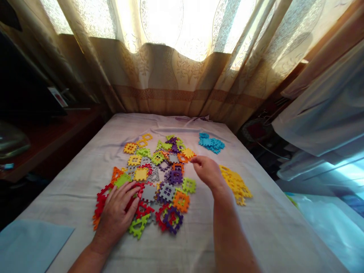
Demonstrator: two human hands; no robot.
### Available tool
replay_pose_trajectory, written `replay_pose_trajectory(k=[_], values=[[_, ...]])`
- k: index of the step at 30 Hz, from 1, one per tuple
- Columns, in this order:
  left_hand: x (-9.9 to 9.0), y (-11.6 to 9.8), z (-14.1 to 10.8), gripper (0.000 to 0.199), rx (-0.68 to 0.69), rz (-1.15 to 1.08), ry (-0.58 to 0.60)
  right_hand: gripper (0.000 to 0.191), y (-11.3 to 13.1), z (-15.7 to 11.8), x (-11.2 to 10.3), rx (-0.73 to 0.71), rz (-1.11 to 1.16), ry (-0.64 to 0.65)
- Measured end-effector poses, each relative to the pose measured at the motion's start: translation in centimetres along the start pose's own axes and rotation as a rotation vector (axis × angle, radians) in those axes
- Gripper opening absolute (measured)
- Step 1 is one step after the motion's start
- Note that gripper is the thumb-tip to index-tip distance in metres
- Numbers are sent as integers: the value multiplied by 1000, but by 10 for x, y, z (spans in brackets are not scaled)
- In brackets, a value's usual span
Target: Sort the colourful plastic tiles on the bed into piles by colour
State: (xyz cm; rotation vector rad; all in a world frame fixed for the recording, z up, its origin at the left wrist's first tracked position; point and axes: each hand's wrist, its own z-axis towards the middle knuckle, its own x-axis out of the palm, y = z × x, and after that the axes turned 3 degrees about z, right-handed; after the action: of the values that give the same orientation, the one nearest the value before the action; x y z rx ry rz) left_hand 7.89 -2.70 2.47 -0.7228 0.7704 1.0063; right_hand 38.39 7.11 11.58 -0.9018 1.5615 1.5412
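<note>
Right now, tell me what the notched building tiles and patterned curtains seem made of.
Notched building tiles: probably moulded plastic, smooth-looking, given their solid bright colours and repeated teeth. Patterned curtains: likely woven fabric, perhaps satiny, hanging in soft folds.

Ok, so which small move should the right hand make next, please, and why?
Perhaps the right hand should pinch the yellow piece and bring it to the yellow group. Its fingertips are already beside that piece, at the edge of the mixed pile, while the yellow group and the blue group lie apart, each in one colour.
</note>
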Motion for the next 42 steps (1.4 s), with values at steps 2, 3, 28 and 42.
replay_pose_trajectory(k=[2,3,28,42], values=[[0,-1,-1,32,-4,6,28,34,28,-6,18,-198,-4,126],[0,-1,-1,33,-2,12,42,34,39,-10,26,-302,-19,177],[-6,-11,0,39,-37,34,137,24,69,-35,47,-437,-307,395],[-5,-10,-1,39,-43,18,132,7,48,-9,39,-225,293,178]])
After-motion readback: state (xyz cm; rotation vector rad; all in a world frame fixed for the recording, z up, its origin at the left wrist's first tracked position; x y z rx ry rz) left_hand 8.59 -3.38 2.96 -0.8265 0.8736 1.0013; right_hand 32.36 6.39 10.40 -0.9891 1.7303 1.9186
